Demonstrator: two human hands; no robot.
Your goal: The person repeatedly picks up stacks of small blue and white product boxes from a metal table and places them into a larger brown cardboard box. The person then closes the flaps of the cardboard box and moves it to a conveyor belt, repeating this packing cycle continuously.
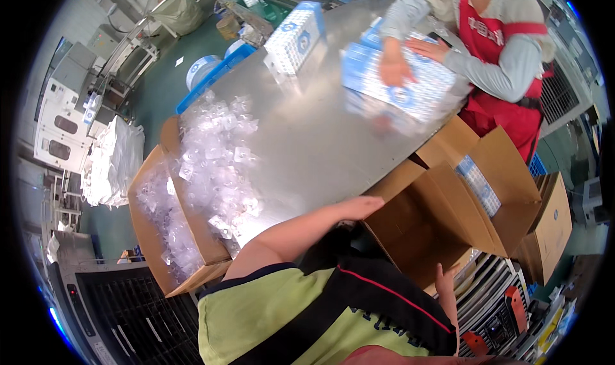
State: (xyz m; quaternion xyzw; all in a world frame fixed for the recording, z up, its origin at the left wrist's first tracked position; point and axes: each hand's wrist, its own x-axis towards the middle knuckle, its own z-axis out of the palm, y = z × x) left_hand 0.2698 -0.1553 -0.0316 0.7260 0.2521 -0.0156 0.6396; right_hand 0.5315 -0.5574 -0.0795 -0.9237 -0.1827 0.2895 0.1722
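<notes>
An open brown cardboard box [410, 253] stands tilted in front of me, its dark inside bare. My left hand [364, 207] reaches across to the box's left corner and is closed on the edge there; its fingertips are partly hidden. At the near right side of the same box, my right hand [446, 280] has its thumb raised and fingers apart, lying against or just beside the cardboard. To my left, a heap of clear plastic pieces [214, 153] spreads over the metal table [301, 147] and down into another cardboard box [182, 224].
Across the table, a person in a red apron [490, 64] presses hands on blue-and-white printed packs [410, 89]. Another such pack [295, 38] stands at the far edge. An open carton [512, 179] adjoins mine. A blue crate [214, 76] and a black grille [138, 301] are on the left.
</notes>
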